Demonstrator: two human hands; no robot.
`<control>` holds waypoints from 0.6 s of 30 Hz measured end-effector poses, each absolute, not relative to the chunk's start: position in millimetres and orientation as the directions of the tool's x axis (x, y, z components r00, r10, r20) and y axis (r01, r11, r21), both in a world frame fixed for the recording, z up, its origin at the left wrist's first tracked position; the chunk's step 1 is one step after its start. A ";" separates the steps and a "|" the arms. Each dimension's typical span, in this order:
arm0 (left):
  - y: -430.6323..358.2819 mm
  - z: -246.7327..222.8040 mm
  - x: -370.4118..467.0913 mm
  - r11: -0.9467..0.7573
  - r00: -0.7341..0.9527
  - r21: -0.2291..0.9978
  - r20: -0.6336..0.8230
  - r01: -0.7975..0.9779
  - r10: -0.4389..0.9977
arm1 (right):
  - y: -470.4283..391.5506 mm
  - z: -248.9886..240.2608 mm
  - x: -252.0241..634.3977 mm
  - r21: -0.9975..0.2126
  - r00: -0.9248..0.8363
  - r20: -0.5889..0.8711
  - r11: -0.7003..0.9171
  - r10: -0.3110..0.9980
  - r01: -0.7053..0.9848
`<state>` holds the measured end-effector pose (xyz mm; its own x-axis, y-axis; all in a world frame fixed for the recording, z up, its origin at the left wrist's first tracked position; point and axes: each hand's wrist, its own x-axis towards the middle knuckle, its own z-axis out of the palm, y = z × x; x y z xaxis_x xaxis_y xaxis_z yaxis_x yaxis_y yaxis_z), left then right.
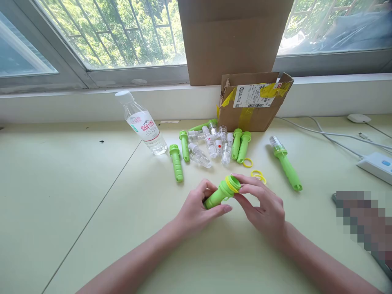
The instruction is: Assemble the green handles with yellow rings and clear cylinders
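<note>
My left hand [199, 206] is wrapped round a green plastic handle [219, 198], its wider open end tilted up to the right. A yellow ring [235, 183] sits around that open end, where the fingertips of my right hand [261, 200] pinch it. Just beyond lie loose yellow rings [259, 174] on the table. Farther back, several green handles [176, 163] lie around a pile of clear plastic caps and tubes [211, 147]. Off to the right, another green handle [288, 169] has a clear ribbed cap on its end.
A clear water bottle [143, 126] stands at the back left. An opened cardboard box [257, 104] leans near the window wall. White cables and a power strip [378, 165] lie at the right, above a partly blurred phone-like object [364, 228].
</note>
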<state>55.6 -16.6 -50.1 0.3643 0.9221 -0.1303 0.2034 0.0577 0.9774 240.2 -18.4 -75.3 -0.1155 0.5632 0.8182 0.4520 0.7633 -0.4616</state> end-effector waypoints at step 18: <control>-9.5 -52.4 48.6 0.206 0.485 0.973 -0.232 0.107 0.843 | -17.8 -68.3 238.7 -0.485 -0.102 0.794 0.726 0.599 0.488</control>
